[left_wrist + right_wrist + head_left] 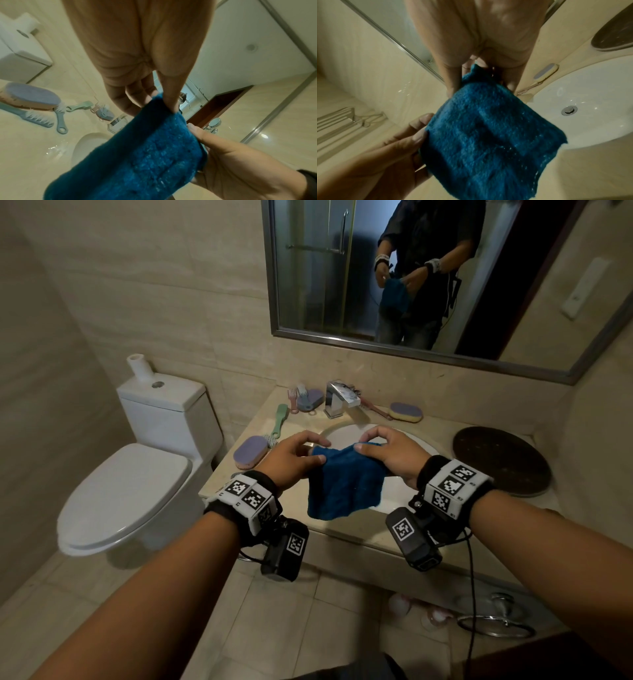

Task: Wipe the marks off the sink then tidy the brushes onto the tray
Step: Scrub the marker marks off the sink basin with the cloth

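A blue cloth (344,482) hangs in the air over the front of the white sink (346,434). My left hand (298,457) pinches its upper left corner and my right hand (383,448) pinches its upper right corner. The wrist views show the same cloth (145,150) (488,138) stretched between thumbs and fingers. Several brushes lie on the counter: a purple-backed one (251,451) and a green-handled one (278,420) at the left, more behind near the tap (310,398), and a purple and yellow one (406,411) at the right. A dark round tray (501,460) sits at the counter's right.
A chrome tap (340,398) stands behind the basin, whose drain (569,110) shows in the right wrist view. A white toilet (137,474) is close on the left. A mirror (428,268) hangs above the counter. A metal ring holder (496,625) lies on the floor below.
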Tool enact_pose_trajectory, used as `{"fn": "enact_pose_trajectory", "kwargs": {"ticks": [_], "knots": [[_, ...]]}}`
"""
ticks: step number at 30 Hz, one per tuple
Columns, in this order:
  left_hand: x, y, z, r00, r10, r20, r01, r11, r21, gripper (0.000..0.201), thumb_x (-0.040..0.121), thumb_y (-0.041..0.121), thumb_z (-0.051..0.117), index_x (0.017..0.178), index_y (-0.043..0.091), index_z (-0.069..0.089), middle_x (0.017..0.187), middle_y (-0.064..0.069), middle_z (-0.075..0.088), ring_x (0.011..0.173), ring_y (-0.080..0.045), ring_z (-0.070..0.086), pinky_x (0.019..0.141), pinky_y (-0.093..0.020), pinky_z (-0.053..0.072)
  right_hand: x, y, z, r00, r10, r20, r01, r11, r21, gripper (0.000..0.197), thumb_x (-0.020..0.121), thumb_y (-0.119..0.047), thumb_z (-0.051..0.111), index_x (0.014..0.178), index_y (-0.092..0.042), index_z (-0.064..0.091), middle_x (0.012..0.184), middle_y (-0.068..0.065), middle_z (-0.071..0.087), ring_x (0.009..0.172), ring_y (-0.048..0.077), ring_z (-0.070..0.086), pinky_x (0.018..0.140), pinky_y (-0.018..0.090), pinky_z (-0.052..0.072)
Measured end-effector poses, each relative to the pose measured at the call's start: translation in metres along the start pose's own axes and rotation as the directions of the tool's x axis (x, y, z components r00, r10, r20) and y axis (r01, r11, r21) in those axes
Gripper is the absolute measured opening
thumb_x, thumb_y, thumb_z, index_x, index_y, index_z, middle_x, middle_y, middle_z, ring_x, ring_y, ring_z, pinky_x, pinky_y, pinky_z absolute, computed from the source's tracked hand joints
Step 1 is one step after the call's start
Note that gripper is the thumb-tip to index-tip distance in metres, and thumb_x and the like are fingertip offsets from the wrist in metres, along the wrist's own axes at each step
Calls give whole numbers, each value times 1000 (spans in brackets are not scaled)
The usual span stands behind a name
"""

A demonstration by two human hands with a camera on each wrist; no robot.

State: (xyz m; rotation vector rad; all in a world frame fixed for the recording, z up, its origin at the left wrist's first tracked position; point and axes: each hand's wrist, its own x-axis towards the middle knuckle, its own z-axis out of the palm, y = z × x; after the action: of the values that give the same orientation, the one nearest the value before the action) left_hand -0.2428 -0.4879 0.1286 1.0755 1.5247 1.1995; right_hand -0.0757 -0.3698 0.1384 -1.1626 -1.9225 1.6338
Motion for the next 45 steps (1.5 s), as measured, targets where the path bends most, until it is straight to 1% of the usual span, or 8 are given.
{"fn": "enact_pose_trajectory", "kwargs": {"ticks": [8,18,22,27,31,34,39,45], "knots": [[8,-13,-12,999,-4,-44,17,951,310,43,76,0,71,95,38,64,107,3,64,106,-21,61,97,-44,50,-6,-6,-6,951,67,303,-25,990,-140,47,77,19,57,114,-9,60,106,9,59,97,24,59,78,30,54],[6,-19,-13,996,21,-88,23,876,481,14,93,32,54,84,23,59,73,7,56,70,-10,53,63,-23,43,-2,2,2,997,27,74,-6,962,-274,17,91,-20,53,91,-7,64,85,6,59,81,17,53,77,30,41],[3,-24,-10,989,-63,-133,98,957,272,15,92,31,57,85,22,46,85,-6,62,79,-24,61,73,-40,54,1,8,6,994,84,76,-69,980,-187,22,94,-21,50,108,-8,61,108,15,65,97,25,61,89,38,48],[0,-30,-10,958,-234,-168,220,970,-100,39,87,23,65,110,21,34,110,-15,58,83,-24,63,69,-36,56,2,20,14,979,185,86,-191,980,61,35,90,-21,59,124,-21,50,112,9,59,93,17,58,69,28,49],[3,-37,-24,987,-158,-41,161,983,84,53,75,-3,72,116,21,49,113,-9,56,105,-27,59,86,-38,55,6,25,16,973,106,204,-131,985,114,55,79,9,63,122,-23,50,114,9,56,103,26,58,81,35,54],[17,-44,-31,997,-71,-32,78,929,361,39,77,2,71,112,17,61,106,2,57,100,-15,56,80,-23,49,13,26,20,989,40,140,-28,996,-83,49,74,16,62,111,-15,59,110,8,57,101,23,56,83,32,53],[51,-54,-34,1000,-4,-16,10,941,339,12,86,10,64,98,8,64,92,-5,63,79,-15,59,75,-23,52,27,31,11,997,-67,-37,36,838,-545,10,85,-14,63,93,-14,69,85,-5,63,80,11,57,80,31,46],[97,-52,-7,981,-145,132,132,986,100,8,89,19,62,87,19,54,92,-11,60,90,-32,61,81,-44,53,35,51,-20,959,182,-218,-217,964,-151,15,91,-25,57,88,-13,64,82,4,63,75,17,59,72,30,49]]}}
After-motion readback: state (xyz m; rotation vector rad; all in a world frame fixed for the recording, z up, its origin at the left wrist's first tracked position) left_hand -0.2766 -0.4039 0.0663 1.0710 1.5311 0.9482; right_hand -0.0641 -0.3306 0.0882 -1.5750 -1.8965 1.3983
